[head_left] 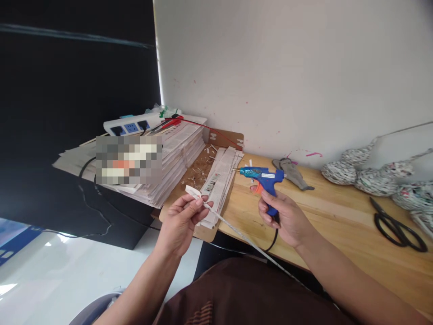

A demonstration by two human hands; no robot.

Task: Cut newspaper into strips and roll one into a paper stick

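My left hand (pixel 182 219) is closed in a pinch on the end of a thin rolled paper stick (pixel 237 231), which runs down to the right across my lap. A small white paper flap shows at the pinched tip. My right hand (pixel 282 216) is wrapped round the handle of a blue glue gun (pixel 262 177). Its nozzle points left, toward a pile of newspaper strips (pixel 219 183). The gun's black cord (pixel 274 239) drops over the table edge.
The wooden table (pixel 338 221) carries black scissors (pixel 395 224) at the right and woven paper gourd shapes (pixel 367 174) by the wall. A grey scrap (pixel 293 172) lies behind the gun. A newspaper stack (pixel 176 158) bears a white power strip (pixel 130 125). Brown cardboard (pixel 199 167) holds paper scraps.
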